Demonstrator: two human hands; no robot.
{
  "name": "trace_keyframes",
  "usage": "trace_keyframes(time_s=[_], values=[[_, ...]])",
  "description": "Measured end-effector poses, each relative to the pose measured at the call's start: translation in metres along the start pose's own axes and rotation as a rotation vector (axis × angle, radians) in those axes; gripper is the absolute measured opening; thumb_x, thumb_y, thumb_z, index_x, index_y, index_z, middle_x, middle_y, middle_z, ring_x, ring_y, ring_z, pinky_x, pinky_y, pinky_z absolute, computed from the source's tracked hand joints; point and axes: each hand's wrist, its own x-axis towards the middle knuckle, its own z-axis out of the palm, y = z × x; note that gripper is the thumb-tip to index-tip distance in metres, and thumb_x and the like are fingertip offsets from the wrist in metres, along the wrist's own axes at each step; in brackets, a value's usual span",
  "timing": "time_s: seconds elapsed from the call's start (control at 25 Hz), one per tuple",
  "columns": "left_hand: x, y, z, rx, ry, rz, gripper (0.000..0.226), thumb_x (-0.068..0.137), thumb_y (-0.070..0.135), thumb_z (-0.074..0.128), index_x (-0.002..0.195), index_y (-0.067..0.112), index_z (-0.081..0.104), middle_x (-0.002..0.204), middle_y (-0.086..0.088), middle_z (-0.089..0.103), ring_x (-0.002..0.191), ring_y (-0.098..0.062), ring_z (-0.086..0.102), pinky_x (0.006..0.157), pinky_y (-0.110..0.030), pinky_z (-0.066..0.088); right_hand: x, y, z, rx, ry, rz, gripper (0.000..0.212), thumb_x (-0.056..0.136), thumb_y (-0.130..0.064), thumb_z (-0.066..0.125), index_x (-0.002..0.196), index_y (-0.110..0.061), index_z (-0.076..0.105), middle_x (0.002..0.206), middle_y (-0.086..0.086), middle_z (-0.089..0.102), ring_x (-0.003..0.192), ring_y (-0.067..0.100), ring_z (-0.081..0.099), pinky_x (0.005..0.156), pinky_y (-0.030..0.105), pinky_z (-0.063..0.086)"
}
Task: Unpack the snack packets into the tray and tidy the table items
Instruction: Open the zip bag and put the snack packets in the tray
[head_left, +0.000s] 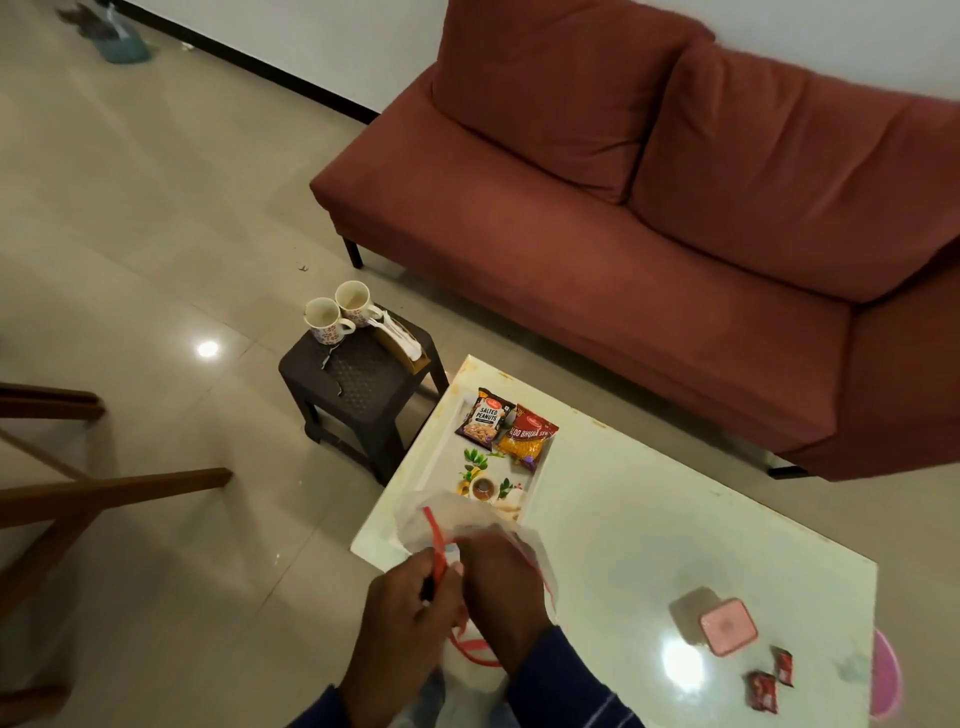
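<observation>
So both my hands are on the plastic bag (467, 525) right at the near-left corner of the table (649, 519). My left hand (400, 613) is pinched shut on the red handle strip (439, 545), and my right hand (501, 587) is bunched around the thin clear film next to it. It's blurry there, so I honestly can't say if anything is left inside, though it looks pretty limp.

The bag is super light and floppy with zero stiffness, so grabbing the film just crumples it. Best hold is the handles or the rim of the mouth, which seems to open up and away from me toward the tray (441, 457).

Two packets already lie flat at the tray's far end, near the table's far-left corner: the salted peanuts packet (484, 418) and the aloo bhujia packet (527, 436), touching and slightly overlapping. Both have their long axis running away from me, tops toward the sofa (675, 234). They're slick, crinkly foil, light, with crushable stuff inside, so I'd take them by the sealed edges.

Still loose near the table's right edge: a pink container (727, 626) and two small red sachets (769, 680).
</observation>
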Motion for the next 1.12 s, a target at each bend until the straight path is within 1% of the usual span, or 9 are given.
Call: trace_keyframes(time_s=[0.08,0.16,0.28,0.4,0.56,0.72,0.8,0.96,1.12], values=[[0.012,-0.006,-0.003,-0.05,0.049,-0.148,0.015,0.098,0.018,0.061,0.088,0.01,0.069,0.075,-0.002,0.074,0.068,-0.018,0.073,0.072,-0.036,0.064,-0.008,-0.008,-0.01,0.177,0.226,-0.03,0.019,0.097,-0.012,0.044,0.101,-0.009,0.063,0.098,0.012,0.067,0.094,0.031,0.064,0.082,0.041,0.053],[0.019,-0.014,-0.005,-0.086,0.084,-0.266,0.018,0.099,0.022,0.058,0.099,0.007,0.069,0.089,-0.01,0.075,0.078,-0.024,0.074,0.08,-0.047,0.063,-0.02,-0.01,-0.021,0.169,0.271,-0.092,0.02,0.097,-0.021,0.046,0.104,-0.016,0.064,0.1,0.005,0.069,0.093,0.025,0.065,0.082,0.037,0.053],[0.022,-0.015,-0.009,-0.175,0.115,-0.363,0.019,0.101,0.02,0.056,0.093,0.007,0.068,0.087,-0.014,0.074,0.078,-0.029,0.074,0.08,-0.051,0.063,-0.041,-0.002,-0.046,0.271,0.314,-0.11,0.041,0.086,-0.06,0.052,0.105,-0.029,0.071,0.1,-0.016,0.072,0.089,0.005,0.065,0.085,0.016,0.05],[0.021,-0.015,-0.013,-0.236,0.089,-0.37,0.012,0.1,0.021,0.058,0.091,0.016,0.065,0.091,-0.008,0.075,0.077,-0.025,0.076,0.074,-0.049,0.064,-0.049,0.004,-0.067,0.524,0.485,-0.076,0.016,0.08,-0.048,0.075,0.081,-0.032,0.076,0.081,-0.025,0.072,0.079,-0.002,0.067,0.073,0.001,0.043],[0.018,-0.019,-0.011,-0.233,0.045,-0.343,0.01,0.099,0.02,0.059,0.09,0.02,0.063,0.096,-0.003,0.073,0.086,-0.026,0.074,0.08,-0.051,0.063,-0.044,0.019,-0.078,0.899,0.571,-0.055,0.025,0.08,-0.013,0.08,0.076,-0.038,0.074,0.086,-0.019,0.075,0.087,0.004,0.072,0.07,0.016,0.056],[0.018,-0.028,-0.011,-0.163,0.016,-0.331,0.014,0.1,0.018,0.058,0.088,0.014,0.065,0.095,-0.012,0.073,0.088,-0.031,0.073,0.08,-0.052,0.062,-0.026,0.041,-0.095,1.368,0.452,-0.075,0.01,0.085,-0.022,0.07,0.088,-0.026,0.062,0.108,0.006,0.071,0.103,0.027,0.07,0.071,0.044,0.062],[0.019,-0.033,-0.012,-0.134,0.015,-0.331,0.017,0.099,0.018,0.059,0.088,0.008,0.066,0.092,-0.014,0.073,0.085,-0.031,0.073,0.079,-0.051,0.062,-0.014,0.054,-0.101,1.516,0.412,-0.039,0.017,0.085,-0.02,0.068,0.098,-0.024,0.056,0.113,0.011,0.07,0.101,0.029,0.07,0.07,0.044,0.061],[0.02,-0.043,-0.016,-0.083,-0.002,-0.293,0.014,0.098,0.018,0.06,0.086,0.015,0.066,0.086,-0.003,0.074,0.078,-0.02,0.074,0.076,-0.043,0.064,0.017,0.084,-0.104,1.378,0.397,-0.018,0.037,0.093,-0.013,0.066,0.123,-0.023,0.046,0.115,0.008,0.07,0.098,0.027,0.072,0.067,0.043,0.061],[0.025,-0.058,-0.017,-0.034,-0.025,-0.262,0.022,0.095,0.012,0.064,0.074,0.013,0.068,0.069,-0.001,0.072,0.065,-0.018,0.072,0.07,-0.035,0.064,0.077,0.11,-0.085,0.835,0.416,0.048,0.039,0.094,-0.007,0.063,0.127,-0.026,0.052,0.116,-0.005,0.061,0.105,0.016,0.063,0.075,0.029,0.059]])
